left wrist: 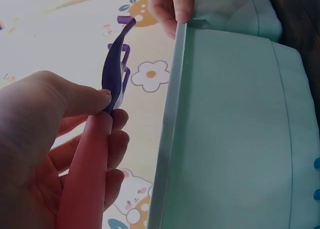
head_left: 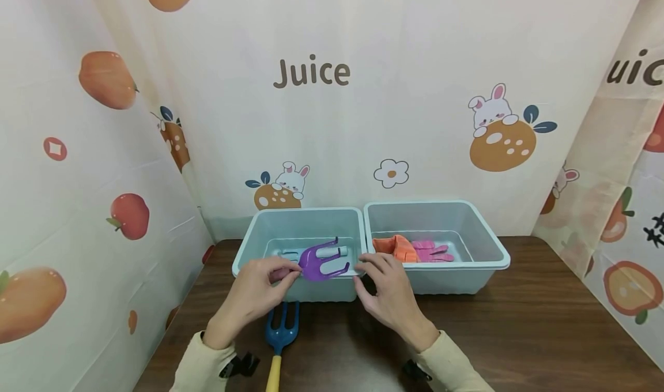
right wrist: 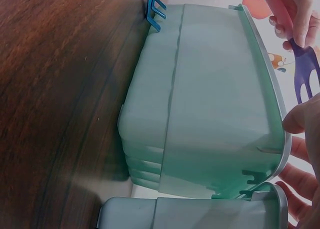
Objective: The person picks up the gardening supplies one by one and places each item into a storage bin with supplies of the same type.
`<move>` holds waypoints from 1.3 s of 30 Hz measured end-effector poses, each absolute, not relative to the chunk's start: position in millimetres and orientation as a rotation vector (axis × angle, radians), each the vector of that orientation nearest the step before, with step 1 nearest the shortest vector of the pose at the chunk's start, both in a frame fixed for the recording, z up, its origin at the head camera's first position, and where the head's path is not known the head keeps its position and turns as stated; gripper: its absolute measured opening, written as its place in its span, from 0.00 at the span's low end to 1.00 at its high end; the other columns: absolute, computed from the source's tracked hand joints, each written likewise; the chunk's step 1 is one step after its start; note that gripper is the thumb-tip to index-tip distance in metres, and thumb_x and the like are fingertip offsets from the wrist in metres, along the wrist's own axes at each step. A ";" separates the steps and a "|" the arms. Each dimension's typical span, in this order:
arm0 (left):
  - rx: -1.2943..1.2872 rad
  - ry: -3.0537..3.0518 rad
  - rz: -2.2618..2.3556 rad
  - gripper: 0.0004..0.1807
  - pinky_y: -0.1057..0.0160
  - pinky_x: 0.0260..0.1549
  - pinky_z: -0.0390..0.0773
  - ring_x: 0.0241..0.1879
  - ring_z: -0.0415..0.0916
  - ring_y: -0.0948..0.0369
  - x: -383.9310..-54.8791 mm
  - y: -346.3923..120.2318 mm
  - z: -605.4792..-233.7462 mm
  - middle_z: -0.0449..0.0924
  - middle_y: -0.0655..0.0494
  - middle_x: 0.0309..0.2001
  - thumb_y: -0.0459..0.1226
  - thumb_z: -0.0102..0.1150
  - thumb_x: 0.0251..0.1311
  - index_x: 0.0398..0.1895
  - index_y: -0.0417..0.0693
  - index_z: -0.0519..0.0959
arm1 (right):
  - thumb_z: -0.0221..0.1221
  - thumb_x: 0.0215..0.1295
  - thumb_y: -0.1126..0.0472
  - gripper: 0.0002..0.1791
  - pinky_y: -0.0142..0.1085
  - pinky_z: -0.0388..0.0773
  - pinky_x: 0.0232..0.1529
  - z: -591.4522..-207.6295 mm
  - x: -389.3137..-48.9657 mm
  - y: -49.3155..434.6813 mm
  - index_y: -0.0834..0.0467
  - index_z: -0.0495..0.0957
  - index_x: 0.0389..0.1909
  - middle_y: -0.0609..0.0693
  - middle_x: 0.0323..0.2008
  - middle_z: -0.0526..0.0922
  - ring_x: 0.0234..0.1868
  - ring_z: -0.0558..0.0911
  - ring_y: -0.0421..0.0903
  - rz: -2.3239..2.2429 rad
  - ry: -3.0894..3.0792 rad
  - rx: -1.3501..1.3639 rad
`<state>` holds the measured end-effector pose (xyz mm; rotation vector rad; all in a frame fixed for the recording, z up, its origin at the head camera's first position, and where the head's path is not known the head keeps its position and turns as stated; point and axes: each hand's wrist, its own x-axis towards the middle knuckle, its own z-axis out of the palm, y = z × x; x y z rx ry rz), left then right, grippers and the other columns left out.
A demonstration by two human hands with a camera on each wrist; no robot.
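Pinched between thumb and fingers, a small purple hand rake (head_left: 313,265) is in my left hand (head_left: 261,283). Its pinkish-red handle (left wrist: 89,164) lies along the palm, and its bent tines extend over the left pale blue-green bin (head_left: 298,212). My right hand (head_left: 386,285) is at that bin's front right corner, thumb and fingertips right at the rim, fingers loosely bent. Inside the left bin lies a pale cylindrical piece (head_left: 332,252), partly hidden behind the tines. Below the left hand, a blue garden fork (head_left: 282,334) with a yellow handle lies on the table.
A second pale blue-green bin (head_left: 441,281) stands close against the first on the right. In it lie a pink glove (head_left: 433,252) and an orange fabric piece (head_left: 396,248). Both bins stand on the dark wooden table (head_left: 544,311), before a printed curtain (head_left: 415,92).
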<state>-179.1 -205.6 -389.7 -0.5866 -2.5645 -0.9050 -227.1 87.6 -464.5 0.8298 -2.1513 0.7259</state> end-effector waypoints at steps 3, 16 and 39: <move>-0.585 -2.556 -0.891 0.06 0.70 0.28 0.77 0.28 0.73 0.72 -183.0 -206.5 -389.4 0.89 0.66 0.35 0.36 0.75 0.64 0.42 0.55 0.92 | 0.74 0.59 0.58 0.12 0.51 0.81 0.56 -465.0 -227.7 88.0 0.54 0.89 0.44 0.51 0.51 0.88 0.54 0.81 0.52 0.721 -2.144 0.826; -0.614 -2.535 -0.805 0.08 0.70 0.23 0.70 0.25 0.66 0.71 -196.8 -214.2 -397.2 0.82 0.67 0.27 0.33 0.76 0.62 0.43 0.51 0.91 | 0.74 0.59 0.58 0.11 0.52 0.81 0.56 -465.1 -226.6 86.4 0.55 0.89 0.43 0.52 0.50 0.89 0.53 0.82 0.53 0.724 -2.115 0.854; -0.412 -2.759 -0.577 0.06 0.65 0.25 0.67 0.26 0.69 0.64 -230.4 -218.0 -397.3 0.80 0.66 0.25 0.42 0.72 0.66 0.43 0.56 0.92 | 0.74 0.60 0.58 0.11 0.52 0.81 0.57 -465.0 -226.4 88.2 0.54 0.89 0.43 0.51 0.51 0.88 0.54 0.82 0.52 0.720 -2.135 0.831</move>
